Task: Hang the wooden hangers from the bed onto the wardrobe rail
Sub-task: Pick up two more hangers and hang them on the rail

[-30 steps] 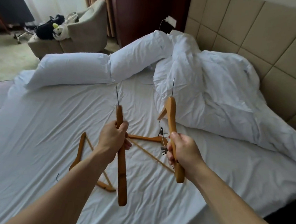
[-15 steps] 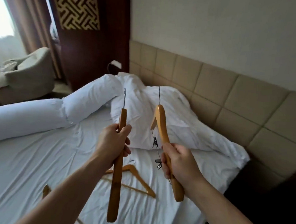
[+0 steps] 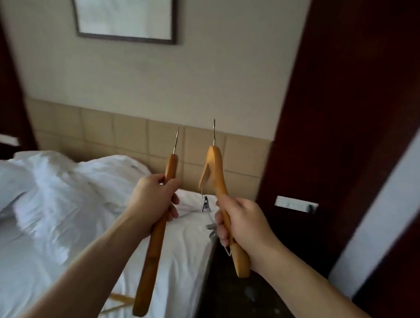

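My left hand (image 3: 153, 202) grips a wooden hanger (image 3: 153, 248) seen edge-on, its metal hook pointing up. My right hand (image 3: 240, 222) grips a second wooden hanger (image 3: 214, 169), also hook-up, with metal clips dangling below it. Both are held upright over the right edge of the bed (image 3: 177, 267). A blurred piece of another wooden hanger (image 3: 119, 300) lies on the white sheet near the bottom, partly hidden by my left forearm. No wardrobe rail is in view.
A crumpled white duvet (image 3: 54, 188) fills the left of the bed. A padded beige headboard (image 3: 122, 133) and a framed picture (image 3: 124, 11) are ahead. A dark wood panel (image 3: 341, 117) with a white switch plate (image 3: 294, 204) stands at right, over dark floor (image 3: 244, 296).
The view has swung right, away from the pillows and armchair, to the headboard wall and dark wood panel. Both hands still hold their hangers upright. The hangers lying on the bed have almost left view.
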A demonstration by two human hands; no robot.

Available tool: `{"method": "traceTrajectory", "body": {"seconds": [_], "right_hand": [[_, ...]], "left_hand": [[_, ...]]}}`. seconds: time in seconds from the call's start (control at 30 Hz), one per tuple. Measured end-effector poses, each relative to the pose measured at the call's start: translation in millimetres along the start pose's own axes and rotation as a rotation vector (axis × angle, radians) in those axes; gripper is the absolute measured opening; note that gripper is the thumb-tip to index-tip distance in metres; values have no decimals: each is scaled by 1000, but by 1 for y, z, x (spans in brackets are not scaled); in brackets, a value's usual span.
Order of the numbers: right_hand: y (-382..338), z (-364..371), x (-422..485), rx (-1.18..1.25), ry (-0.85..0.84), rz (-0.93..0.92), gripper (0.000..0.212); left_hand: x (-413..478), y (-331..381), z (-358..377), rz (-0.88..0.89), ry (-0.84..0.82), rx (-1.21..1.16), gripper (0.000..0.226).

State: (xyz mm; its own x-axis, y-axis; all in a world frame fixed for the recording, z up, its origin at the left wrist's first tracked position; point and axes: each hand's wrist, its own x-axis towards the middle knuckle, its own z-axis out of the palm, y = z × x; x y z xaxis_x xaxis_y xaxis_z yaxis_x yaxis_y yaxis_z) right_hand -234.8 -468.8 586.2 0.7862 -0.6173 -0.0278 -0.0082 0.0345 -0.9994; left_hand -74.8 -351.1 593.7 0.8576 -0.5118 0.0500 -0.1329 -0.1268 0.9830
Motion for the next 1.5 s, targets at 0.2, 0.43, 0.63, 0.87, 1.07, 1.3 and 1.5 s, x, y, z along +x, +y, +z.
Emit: {"method": "traceTrajectory", "body": {"seconds": [0.2,0.43,0.63,0.87,1.07,1.3,1.5], "right_hand": [[-40,-111,-95,-34,216,10,32],[-62,-233,-247,-1,539,-1,36],[-71,-299,-379,0,826,-27,38],[-89,-336,-504,30,1054,8,30],[-106,-355,-563,38,1300,33,34],[-115,-395,-582,28,1492,20,38],[-130,-444,-555,-20,1693,-38,39]], "left_hand": [[-61,63,105,55,-234,-2,27],[-182,117,246,117,-575,101,31],[-303,153,337,187,-777,53,34],[-417,191,405,221,-1112,23,31],[-477,217,459,247,-1342,10,26],[-512,254,527,364,-1544,-58,27],[-519,296,600,376,-1634,-178,23]]}}
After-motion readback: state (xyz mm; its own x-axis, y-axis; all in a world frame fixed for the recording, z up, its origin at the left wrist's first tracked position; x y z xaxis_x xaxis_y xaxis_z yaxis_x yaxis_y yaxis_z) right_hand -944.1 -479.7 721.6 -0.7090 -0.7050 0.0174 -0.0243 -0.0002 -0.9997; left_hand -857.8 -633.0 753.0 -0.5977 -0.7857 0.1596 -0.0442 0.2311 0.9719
